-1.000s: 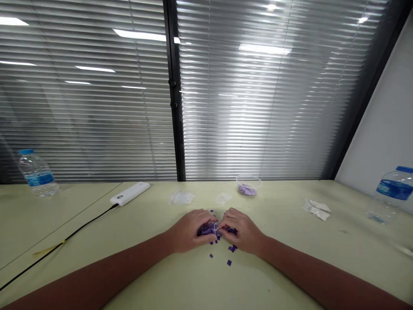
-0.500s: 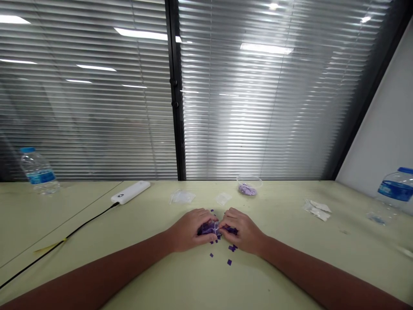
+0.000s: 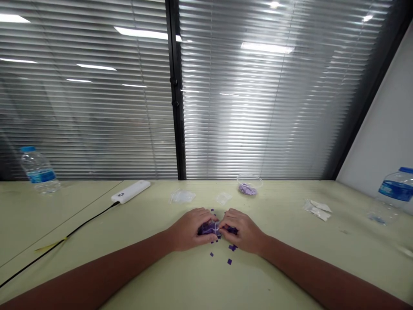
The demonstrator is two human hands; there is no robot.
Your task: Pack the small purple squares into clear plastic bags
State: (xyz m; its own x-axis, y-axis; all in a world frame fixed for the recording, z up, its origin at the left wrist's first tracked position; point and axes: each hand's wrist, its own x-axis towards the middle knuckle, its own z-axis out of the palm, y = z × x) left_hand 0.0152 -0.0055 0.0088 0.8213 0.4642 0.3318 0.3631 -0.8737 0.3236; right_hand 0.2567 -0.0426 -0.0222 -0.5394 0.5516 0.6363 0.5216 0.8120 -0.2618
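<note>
Around a small clear plastic bag [image 3: 208,227] of purple pieces, the fingers of my left hand [image 3: 189,230] are closed, with the bag lying on its side and its mouth facing right. My right hand [image 3: 244,231] is curled at that mouth, thumb and fingers pinched together at its edge. Dark purple pieces [image 3: 232,230] show under its fingers; whether it grips them or only covers them I cannot tell. Several small purple squares [image 3: 229,261] lie scattered on the table between and below the hands. The palms hide part of the bag.
Behind the hands lie two clear plastic bags [image 3: 183,196] and a round clear tub [image 3: 248,189] of light purple bits. A white power bank [image 3: 130,192] with a black cable [image 3: 87,226] is left. Water bottles [image 3: 41,174] stand at both sides; white packets [image 3: 318,209] lie right.
Almost nothing differs. Both hands keep their place on the bag, with only a slight shift of the fingers at its mouth.
</note>
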